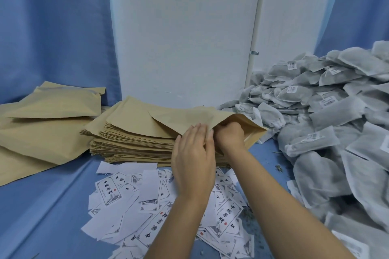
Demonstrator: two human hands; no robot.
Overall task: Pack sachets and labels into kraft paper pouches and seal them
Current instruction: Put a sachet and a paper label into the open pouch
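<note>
Left hand [192, 160]: fingers straight and together, laid flat against the upper wall of the open kraft pouch [189, 118]. Right hand [230, 134]: curled inside the pouch mouth, its fingers hidden, so what it grips cannot be told. The pouch lies on top of a stack of flat pouches [130, 139] on a blue-covered table [42, 206]. Printed labels [147, 191] lie scattered under both forearms. A heap of grey sachets [328, 111] fills the right side, and bulkier pouches [42, 115] lie at the left. Behind stand a white wall panel [183, 27] and blue curtains [52, 27].
</note>
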